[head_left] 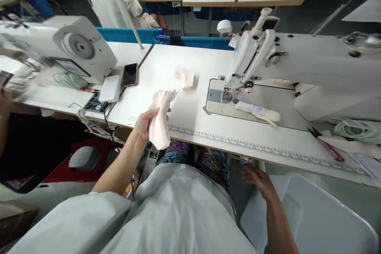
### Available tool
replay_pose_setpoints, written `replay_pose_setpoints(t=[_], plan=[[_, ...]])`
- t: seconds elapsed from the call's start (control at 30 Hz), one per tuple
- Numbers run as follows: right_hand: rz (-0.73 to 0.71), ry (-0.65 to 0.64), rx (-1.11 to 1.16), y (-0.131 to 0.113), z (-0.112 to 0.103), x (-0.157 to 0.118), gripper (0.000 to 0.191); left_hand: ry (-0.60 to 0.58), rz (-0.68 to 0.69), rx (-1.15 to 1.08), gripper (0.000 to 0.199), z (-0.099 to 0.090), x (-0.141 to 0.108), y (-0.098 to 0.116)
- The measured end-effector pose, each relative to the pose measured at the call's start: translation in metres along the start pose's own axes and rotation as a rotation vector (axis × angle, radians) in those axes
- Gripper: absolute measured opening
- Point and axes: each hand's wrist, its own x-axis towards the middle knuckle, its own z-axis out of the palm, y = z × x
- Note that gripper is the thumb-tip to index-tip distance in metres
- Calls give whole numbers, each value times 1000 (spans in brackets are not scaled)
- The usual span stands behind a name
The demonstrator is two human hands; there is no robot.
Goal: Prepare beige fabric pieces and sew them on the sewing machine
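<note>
My left hand [148, 122] is closed round a stack of pale pink fabric pieces [160, 125], holding it up over the table's front edge. The layers show as thin edges along its top and right side. On the white tabletop beyond lies one loose pale pink fabric piece [186, 77]. My right hand [258, 177] hangs low beside my lap, below the table edge and near a plastic bin. It is somewhat blurred, with its fingers stretched out and nothing visible in them. To the right, a sewing machine [264, 59] stands with its needle area above a metal plate.
A ruler strip [226, 139] runs along the table's front. A rolled white cloth bundle [258, 112], pink-handled snips [327, 146] and green cord [358, 131] lie right. A phone [130, 74] and white box [110, 89] lie left. The translucent bin [324, 214] stands lower right. Other people sit nearby.
</note>
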Motion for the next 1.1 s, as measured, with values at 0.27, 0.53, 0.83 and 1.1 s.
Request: replay_pose_setpoints(t=[0.27, 0.53, 0.83, 1.1], plan=[[-660, -348, -16, -123, 99, -86, 25, 72, 87, -87, 43, -1, 0, -17], [-1346, -80, -245, -224, 204, -78, 31, 107, 176, -182, 44, 5, -23, -27], [-1458, 46, -324, -237, 235, -77, 36, 177, 284, -297, 44, 7, -30, -44], [-1480, 79, -336, -233, 236, -78, 35, 182, 307, -341, 51, 7, -30, -50]])
